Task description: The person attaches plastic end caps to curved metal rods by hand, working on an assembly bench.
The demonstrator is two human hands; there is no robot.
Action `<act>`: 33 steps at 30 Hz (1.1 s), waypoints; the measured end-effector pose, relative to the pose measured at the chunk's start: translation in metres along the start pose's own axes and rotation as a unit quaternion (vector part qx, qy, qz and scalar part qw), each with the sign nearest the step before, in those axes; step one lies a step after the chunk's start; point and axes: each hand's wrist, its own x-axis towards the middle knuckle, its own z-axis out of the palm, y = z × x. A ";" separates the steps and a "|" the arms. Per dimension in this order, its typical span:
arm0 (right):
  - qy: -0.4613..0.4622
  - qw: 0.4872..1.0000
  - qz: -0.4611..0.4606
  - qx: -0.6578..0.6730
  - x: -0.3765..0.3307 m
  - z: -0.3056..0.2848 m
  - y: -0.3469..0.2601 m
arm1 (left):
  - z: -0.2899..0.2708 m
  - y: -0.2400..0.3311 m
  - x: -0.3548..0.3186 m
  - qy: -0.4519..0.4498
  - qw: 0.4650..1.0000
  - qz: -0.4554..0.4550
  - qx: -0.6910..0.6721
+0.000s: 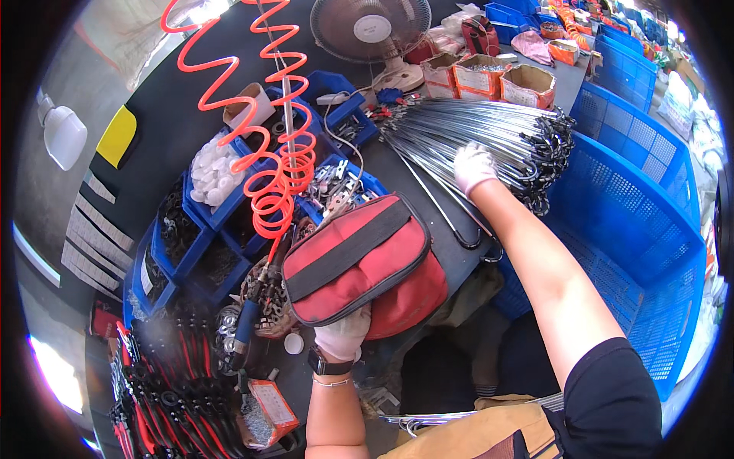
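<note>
My left hand, in a white glove with a dark watch at the wrist, grips the lower edge of a red fabric bag; its fingers are hidden behind the bag. The bag has a wide black strap and black piping, and sits tilted over the bench edge in front of blue parts bins. My gloved right hand lies on a large fanned bundle of metal rods, its fingers stretched out over them. The rods have hooked, black-tipped ends toward the right.
Blue bins with small parts stand left of centre, under a coiled orange air hose with a blue tool. Red-and-black pliers crowd the lower left. A fan and open cartons stand behind. Large blue crates line the right.
</note>
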 end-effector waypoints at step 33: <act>-0.232 0.951 -0.159 -0.124 -0.089 -0.001 0.001 | 0.007 0.001 0.002 0.038 0.999 0.016 -0.021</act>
